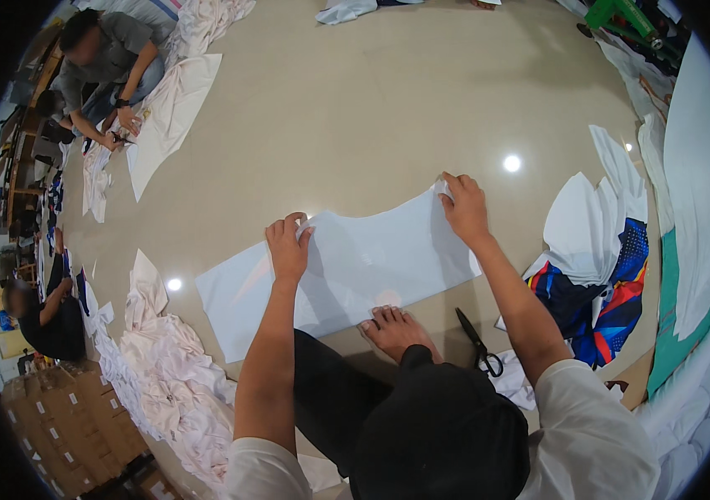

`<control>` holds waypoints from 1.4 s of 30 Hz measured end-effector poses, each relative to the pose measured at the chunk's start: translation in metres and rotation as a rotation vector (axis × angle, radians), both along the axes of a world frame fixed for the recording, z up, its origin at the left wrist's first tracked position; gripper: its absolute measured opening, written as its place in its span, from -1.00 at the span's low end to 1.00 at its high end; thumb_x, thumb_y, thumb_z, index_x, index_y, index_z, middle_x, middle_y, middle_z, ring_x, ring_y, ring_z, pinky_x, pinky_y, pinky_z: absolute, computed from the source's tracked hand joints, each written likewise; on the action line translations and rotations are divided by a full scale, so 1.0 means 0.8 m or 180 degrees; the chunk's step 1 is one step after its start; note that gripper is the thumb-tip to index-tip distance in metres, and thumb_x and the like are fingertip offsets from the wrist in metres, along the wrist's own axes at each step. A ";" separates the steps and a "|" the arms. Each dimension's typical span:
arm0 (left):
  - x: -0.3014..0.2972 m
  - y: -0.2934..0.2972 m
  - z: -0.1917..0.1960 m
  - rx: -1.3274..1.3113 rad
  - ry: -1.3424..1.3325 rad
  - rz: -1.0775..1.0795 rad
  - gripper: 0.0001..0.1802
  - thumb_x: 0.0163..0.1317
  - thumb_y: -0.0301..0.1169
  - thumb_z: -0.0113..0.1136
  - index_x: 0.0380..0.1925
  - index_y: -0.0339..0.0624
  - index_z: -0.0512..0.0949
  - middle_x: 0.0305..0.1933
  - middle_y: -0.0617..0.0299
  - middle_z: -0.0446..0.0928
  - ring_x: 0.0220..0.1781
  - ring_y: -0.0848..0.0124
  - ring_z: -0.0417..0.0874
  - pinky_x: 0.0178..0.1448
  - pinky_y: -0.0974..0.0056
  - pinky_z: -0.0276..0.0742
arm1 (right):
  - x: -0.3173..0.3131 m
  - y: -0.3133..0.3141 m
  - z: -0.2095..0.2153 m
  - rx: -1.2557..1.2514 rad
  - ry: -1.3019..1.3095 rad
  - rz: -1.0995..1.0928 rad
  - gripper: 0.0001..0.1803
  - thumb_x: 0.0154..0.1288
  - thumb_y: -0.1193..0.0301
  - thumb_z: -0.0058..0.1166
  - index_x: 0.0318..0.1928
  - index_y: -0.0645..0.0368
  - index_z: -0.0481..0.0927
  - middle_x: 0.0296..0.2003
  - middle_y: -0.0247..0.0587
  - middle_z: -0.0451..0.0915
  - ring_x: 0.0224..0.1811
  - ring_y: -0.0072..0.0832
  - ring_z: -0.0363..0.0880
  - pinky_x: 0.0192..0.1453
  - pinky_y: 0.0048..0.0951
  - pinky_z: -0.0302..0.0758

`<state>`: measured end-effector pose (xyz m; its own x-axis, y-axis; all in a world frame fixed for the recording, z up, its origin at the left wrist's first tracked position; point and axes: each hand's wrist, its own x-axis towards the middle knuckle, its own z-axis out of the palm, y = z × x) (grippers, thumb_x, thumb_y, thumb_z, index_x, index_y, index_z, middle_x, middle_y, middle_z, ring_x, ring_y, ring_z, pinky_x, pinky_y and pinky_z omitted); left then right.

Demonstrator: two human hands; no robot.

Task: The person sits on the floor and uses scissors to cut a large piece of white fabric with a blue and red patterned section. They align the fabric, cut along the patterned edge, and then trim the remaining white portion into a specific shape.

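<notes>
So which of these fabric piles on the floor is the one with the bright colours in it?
The pile by the person's right arm: blue, red and yellow printed pieces under white ones. The pile on the left is all pale pink-white, and the sheet under both hands is plain white.

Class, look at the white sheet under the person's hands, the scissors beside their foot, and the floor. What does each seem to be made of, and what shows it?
White sheet: probably thin paper or paper-backed fabric, matte; it lies flat with crisp edges. Scissors: likely metal blades with black, perhaps plastic, handles. Floor: polished tile or stone, glossy; it mirrors ceiling lights.
</notes>
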<state>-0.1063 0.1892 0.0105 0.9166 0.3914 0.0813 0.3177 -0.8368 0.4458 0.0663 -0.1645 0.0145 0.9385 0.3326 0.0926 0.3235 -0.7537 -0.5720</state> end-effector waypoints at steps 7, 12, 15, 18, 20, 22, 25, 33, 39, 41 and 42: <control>0.000 0.003 0.011 -0.0552 -0.0209 -0.0318 -0.85 0.32 -0.46 0.40 -0.17 -0.15 0.61 -0.19 0.21 0.58 0.01 0.11 0.53 0.30 -0.15 0.44 | 0.012 -0.012 -0.012 0.0608 0.0151 0.0023 -0.81 0.29 0.58 0.35 -0.11 0.26 0.64 -0.21 -0.10 0.64 -0.17 -0.20 0.66 -0.02 -0.23 0.62; -0.007 0.008 0.016 -0.0104 -0.0355 -0.0451 -0.86 0.31 -0.50 0.38 -0.22 -0.15 0.58 -0.19 0.24 0.61 -0.02 0.14 0.59 0.54 -0.21 0.34 | 0.011 -0.007 -0.009 0.0766 0.0118 -0.0004 -0.84 0.30 0.62 0.32 -0.19 0.28 0.58 -0.23 -0.11 0.63 -0.21 -0.23 0.63 -0.05 -0.28 0.62; -0.008 0.012 0.023 -0.0053 -0.0296 -0.0607 -0.86 0.32 -0.49 0.37 -0.21 -0.15 0.56 -0.17 0.24 0.62 -0.01 0.16 0.62 0.61 -0.23 0.28 | 0.007 -0.002 -0.005 0.0821 0.0086 0.0025 -0.84 0.29 0.64 0.31 -0.19 0.28 0.57 -0.23 -0.11 0.62 -0.22 -0.25 0.62 -0.06 -0.30 0.61; -0.008 0.016 0.028 0.0024 -0.0215 -0.0826 -0.86 0.36 -0.46 0.33 -0.16 -0.15 0.54 -0.17 0.22 0.63 0.00 0.15 0.64 0.60 -0.23 0.29 | 0.000 0.001 0.000 0.1005 0.0083 -0.0075 -0.82 0.27 0.66 0.30 -0.15 0.28 0.60 -0.24 -0.11 0.62 -0.24 -0.23 0.62 -0.10 -0.25 0.60; -0.019 0.021 0.033 0.0102 -0.0159 -0.0956 -0.85 0.40 -0.44 0.29 -0.13 -0.16 0.53 -0.17 0.20 0.63 -0.02 0.14 0.65 0.61 -0.22 0.29 | -0.004 0.003 0.002 0.1186 0.0092 -0.0109 -0.73 0.23 0.68 0.30 -0.05 0.27 0.66 -0.26 -0.09 0.62 -0.24 -0.17 0.63 -0.16 -0.16 0.58; -0.030 0.029 0.031 0.0135 -0.0052 -0.1030 -0.84 0.42 -0.43 0.26 -0.08 -0.19 0.52 -0.18 0.18 0.64 -0.05 0.12 0.66 0.63 -0.21 0.26 | -0.004 -0.011 -0.005 0.0908 -0.0020 0.0104 -0.70 0.23 0.66 0.31 -0.01 0.26 0.68 -0.28 -0.10 0.62 -0.25 -0.16 0.63 -0.19 -0.15 0.56; -0.044 0.019 0.043 0.0227 -0.0194 -0.1039 -0.82 0.43 -0.44 0.24 -0.03 -0.20 0.56 -0.20 0.13 0.64 -0.06 0.09 0.68 0.54 -0.14 0.39 | -0.010 -0.027 -0.001 0.0518 -0.0041 0.0372 -0.73 0.29 0.63 0.28 0.01 0.30 0.68 -0.24 -0.09 0.63 -0.25 -0.18 0.61 -0.12 -0.20 0.57; -0.087 -0.007 0.094 -0.0038 0.0093 -0.1142 -0.84 0.39 -0.49 0.25 -0.07 -0.18 0.67 -0.07 0.14 0.61 -0.10 0.08 0.75 -0.07 0.06 0.68 | -0.045 -0.029 0.018 0.0746 -0.0497 0.0332 -0.71 0.27 0.57 0.31 0.02 0.21 0.70 -0.08 -0.06 0.63 0.00 -0.03 0.61 0.08 -0.08 0.54; -0.069 -0.020 0.104 -0.0058 -0.0143 -0.1288 -0.82 0.37 -0.53 0.23 -0.06 -0.18 0.66 -0.13 0.14 0.61 -0.10 0.08 0.74 -0.09 0.09 0.68 | 0.009 0.013 0.011 0.0352 -0.0046 0.0389 -0.70 0.28 0.49 0.37 0.02 0.17 0.71 -0.02 -0.14 0.61 0.11 -0.13 0.57 0.18 -0.11 0.48; -0.071 -0.020 0.106 -0.0001 -0.0066 -0.1345 -0.81 0.36 -0.54 0.23 -0.05 -0.18 0.66 -0.14 0.14 0.61 -0.11 0.09 0.74 -0.10 0.10 0.68 | 0.019 0.024 0.019 -0.0022 -0.0039 0.0799 -0.74 0.31 0.45 0.37 -0.01 0.15 0.71 -0.02 -0.17 0.59 0.14 -0.23 0.55 0.25 -0.15 0.43; -0.073 -0.019 0.106 0.0027 -0.0028 -0.1368 -0.80 0.35 -0.54 0.23 -0.05 -0.18 0.66 -0.15 0.15 0.62 -0.11 0.09 0.74 -0.10 0.10 0.68 | 0.024 0.026 0.021 -0.0101 0.0045 0.0886 -0.78 0.31 0.46 0.36 -0.05 0.13 0.71 -0.02 -0.19 0.59 0.15 -0.25 0.54 0.27 -0.15 0.41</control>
<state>-0.1647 0.1739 0.0955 0.9954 -0.0268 0.0915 -0.0645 -0.8959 0.4395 0.0852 -0.1433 0.0315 0.8119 0.5802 0.0655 0.5126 -0.6546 -0.5557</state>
